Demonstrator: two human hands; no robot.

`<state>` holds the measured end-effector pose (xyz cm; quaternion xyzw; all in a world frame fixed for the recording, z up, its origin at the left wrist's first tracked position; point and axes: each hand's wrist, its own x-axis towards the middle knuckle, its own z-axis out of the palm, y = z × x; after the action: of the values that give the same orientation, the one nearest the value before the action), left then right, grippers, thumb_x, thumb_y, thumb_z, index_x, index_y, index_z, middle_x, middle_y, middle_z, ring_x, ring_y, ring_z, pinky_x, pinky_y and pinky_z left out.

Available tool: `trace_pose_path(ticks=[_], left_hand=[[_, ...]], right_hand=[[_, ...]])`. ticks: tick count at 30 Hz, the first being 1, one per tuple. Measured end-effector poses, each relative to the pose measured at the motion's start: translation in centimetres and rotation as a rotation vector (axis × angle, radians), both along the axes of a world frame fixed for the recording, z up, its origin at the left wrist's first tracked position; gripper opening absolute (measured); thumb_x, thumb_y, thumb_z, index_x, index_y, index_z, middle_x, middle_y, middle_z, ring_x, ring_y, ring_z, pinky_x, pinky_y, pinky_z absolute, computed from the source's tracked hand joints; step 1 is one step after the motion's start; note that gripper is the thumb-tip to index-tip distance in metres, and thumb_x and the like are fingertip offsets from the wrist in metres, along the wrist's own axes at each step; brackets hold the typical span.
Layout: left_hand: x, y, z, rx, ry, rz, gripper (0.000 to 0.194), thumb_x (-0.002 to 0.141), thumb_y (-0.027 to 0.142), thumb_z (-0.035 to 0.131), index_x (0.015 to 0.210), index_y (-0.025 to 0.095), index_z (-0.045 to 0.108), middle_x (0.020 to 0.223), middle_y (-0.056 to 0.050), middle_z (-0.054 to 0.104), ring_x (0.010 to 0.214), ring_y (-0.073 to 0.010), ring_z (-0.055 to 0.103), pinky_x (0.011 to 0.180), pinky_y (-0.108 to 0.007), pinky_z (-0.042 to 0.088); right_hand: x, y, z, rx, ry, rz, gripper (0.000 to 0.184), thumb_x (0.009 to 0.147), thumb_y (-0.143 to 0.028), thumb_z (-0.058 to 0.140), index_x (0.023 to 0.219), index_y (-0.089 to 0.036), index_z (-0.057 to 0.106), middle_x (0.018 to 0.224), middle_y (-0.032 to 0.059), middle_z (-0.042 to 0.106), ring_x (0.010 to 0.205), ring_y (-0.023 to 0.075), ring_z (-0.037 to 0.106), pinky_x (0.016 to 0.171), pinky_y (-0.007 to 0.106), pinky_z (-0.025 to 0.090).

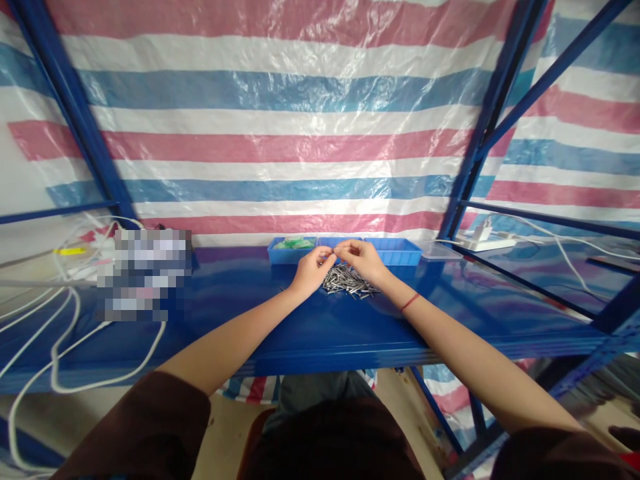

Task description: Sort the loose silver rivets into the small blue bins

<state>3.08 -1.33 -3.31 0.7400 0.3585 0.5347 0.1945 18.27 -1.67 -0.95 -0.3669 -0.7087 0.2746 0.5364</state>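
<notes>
A heap of small silvery metal pieces [350,283], long and thin like screws or nails, lies on the blue table [320,333]. Over its back edge my left hand [314,269] and my right hand [364,261] meet at the fingertips. Both are closed in a pinch; whatever they hold between them is too small to make out. Just behind the hands stands a row of blue plastic bins. The left bin [280,255] contains green and white items, the middle bin [325,241] is partly hidden by my hands, and the right bin [400,252] shows its ribbed inside.
Left on the table is a blurred-out object [145,273] with white cables [75,333] looping around it. A clear plastic lid [440,251] lies right of the bins, near a white power strip [485,240]. Blue metal posts [480,133] frame both sides; a striped plastic sheet [280,147] hangs behind.
</notes>
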Motion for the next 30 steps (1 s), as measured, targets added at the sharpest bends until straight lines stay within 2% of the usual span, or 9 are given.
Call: trace_pose_path(ticks=[4,9,13,16,23,25,27,30], left_hand=[[-0.2,0.0,0.2,-0.013,0.029,-0.013,0.014,0.081,0.029,0.056,0.087,0.016,0.061,0.088,-0.005,0.069,0.082,-0.0168,0.065,0.076,-0.028,0.050],[-0.2,0.1,0.4,-0.028,-0.028,-0.043,0.012,0.079,0.028,0.058,0.083,0.016,0.058,0.084,-0.004,0.067,0.079,-0.0152,0.065,0.074,-0.027,0.050],[-0.3,0.2,0.6,-0.009,-0.116,-0.077,0.013,0.078,0.027,0.059,0.085,0.015,0.056,0.085,-0.004,0.066,0.077,-0.0136,0.065,0.074,-0.025,0.050],[-0.5,0.1,0.7,0.009,-0.146,-0.051,0.017,0.077,0.026,0.060,0.088,0.015,0.055,0.086,-0.005,0.065,0.075,-0.0131,0.064,0.070,-0.024,0.049],[-0.6,0.1,0.9,0.039,-0.118,-0.016,0.020,0.078,0.028,0.059,0.094,0.016,0.056,0.087,-0.005,0.065,0.076,-0.0135,0.063,0.070,-0.025,0.049],[-0.7,0.1,0.9,0.026,-0.081,0.010,0.025,0.079,0.027,0.058,0.100,0.016,0.055,0.087,-0.005,0.066,0.075,-0.0135,0.063,0.071,-0.025,0.048],[-0.9,0.0,1.1,0.028,0.002,0.052,0.029,0.080,0.027,0.057,0.106,0.017,0.053,0.087,-0.004,0.066,0.074,-0.0131,0.062,0.071,-0.026,0.048],[-1.5,-0.4,1.5,0.106,0.262,0.028,0.021,0.082,0.027,0.052,0.099,0.017,0.059,0.082,-0.002,0.066,0.069,-0.0123,0.060,0.070,-0.025,0.047]], right_hand=[[0.0,-0.2,0.1,0.159,-0.132,-0.025,0.026,0.076,-0.039,0.061,0.084,-0.016,0.068,0.083,0.0056,0.068,0.074,0.0154,0.060,0.071,0.030,0.047],[0.1,-1.0,0.5,0.314,-0.266,-0.046,0.023,0.082,-0.034,0.055,0.090,-0.017,0.069,0.088,0.0068,0.067,0.078,0.0157,0.059,0.070,0.028,0.046],[0.2,-1.0,0.7,0.346,-0.270,-0.071,0.024,0.084,-0.033,0.053,0.093,-0.017,0.069,0.088,0.0066,0.066,0.077,0.0149,0.057,0.068,0.028,0.045],[0.3,-0.8,0.6,0.339,-0.284,-0.099,0.024,0.084,-0.033,0.052,0.094,-0.017,0.068,0.089,0.0067,0.066,0.077,0.0148,0.057,0.068,0.027,0.045],[0.2,-0.5,0.1,0.356,-0.387,-0.133,0.025,0.087,-0.032,0.046,0.087,-0.017,0.066,0.086,0.0058,0.066,0.075,0.0151,0.058,0.066,0.026,0.044],[0.5,0.1,0.2,0.346,-0.415,-0.192,0.026,0.087,-0.031,0.044,0.084,-0.016,0.065,0.083,0.0056,0.066,0.073,0.0151,0.058,0.065,0.026,0.043],[1.0,1.2,0.4,0.336,-0.452,-0.322,0.027,0.087,-0.029,0.042,0.082,-0.016,0.064,0.081,0.0058,0.067,0.071,0.0155,0.058,0.065,0.026,0.043],[2.1,3.2,1.1,0.343,-0.585,-0.539,0.027,0.087,-0.026,0.040,0.080,-0.015,0.064,0.078,0.0080,0.065,0.071,0.0175,0.058,0.067,0.027,0.041]])
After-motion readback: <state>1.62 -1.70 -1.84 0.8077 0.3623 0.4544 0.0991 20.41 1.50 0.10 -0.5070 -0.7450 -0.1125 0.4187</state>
